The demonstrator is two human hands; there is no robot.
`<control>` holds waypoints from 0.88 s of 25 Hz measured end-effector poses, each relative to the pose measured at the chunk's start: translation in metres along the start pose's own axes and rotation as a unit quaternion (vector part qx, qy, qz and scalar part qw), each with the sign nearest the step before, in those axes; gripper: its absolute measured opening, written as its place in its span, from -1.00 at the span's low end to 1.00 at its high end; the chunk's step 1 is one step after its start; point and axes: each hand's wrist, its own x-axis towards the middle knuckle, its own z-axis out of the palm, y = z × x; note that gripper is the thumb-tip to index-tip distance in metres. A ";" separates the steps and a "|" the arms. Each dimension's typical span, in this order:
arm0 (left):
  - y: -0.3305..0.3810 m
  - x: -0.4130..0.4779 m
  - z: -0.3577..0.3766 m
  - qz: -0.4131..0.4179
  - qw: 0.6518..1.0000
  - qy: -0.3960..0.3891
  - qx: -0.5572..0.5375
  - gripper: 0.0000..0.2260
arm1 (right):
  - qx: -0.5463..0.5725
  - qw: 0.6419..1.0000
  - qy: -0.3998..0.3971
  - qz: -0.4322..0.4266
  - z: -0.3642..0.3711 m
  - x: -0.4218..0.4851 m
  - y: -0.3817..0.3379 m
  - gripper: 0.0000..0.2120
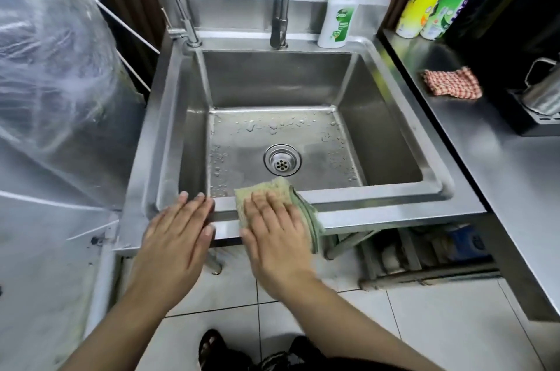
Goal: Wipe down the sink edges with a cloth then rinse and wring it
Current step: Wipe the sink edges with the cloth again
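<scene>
A steel sink point(391, 198) fills the middle of the view, its basin wet with droplets around the drain point(282, 163). A folded green-beige cloth point(306, 210) lies on the sink's front edge. My right hand point(274, 231) presses flat on the cloth with straight fingers. My left hand point(178, 231) rests flat on the front edge just left of it, fingers straight, holding nothing. The tap point(280, 25) rises at the back of the sink; no water runs.
A white soap pump bottle point(336, 19) stands at the sink's back right corner. A steel counter point(485, 140) to the right carries a red checked cloth point(451, 83) and a kettle point(545, 92). Clear plastic sheeting point(51, 67) bulges on the left. Tiled floor lies below.
</scene>
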 end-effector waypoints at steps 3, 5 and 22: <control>-0.010 -0.008 0.004 0.021 1.000 -0.006 0.000 -0.54 | -0.029 0.999 -0.006 0.024 -0.012 -0.019 0.065 -0.56; -0.015 -0.008 0.006 0.032 0.999 0.001 -0.004 -0.55 | -0.054 0.989 0.037 0.130 -0.026 -0.035 0.109 -0.55; -0.078 -0.020 -0.006 0.058 0.998 0.014 -0.003 -0.54 | 0.006 0.989 -0.035 0.143 0.002 0.003 -0.026 -0.51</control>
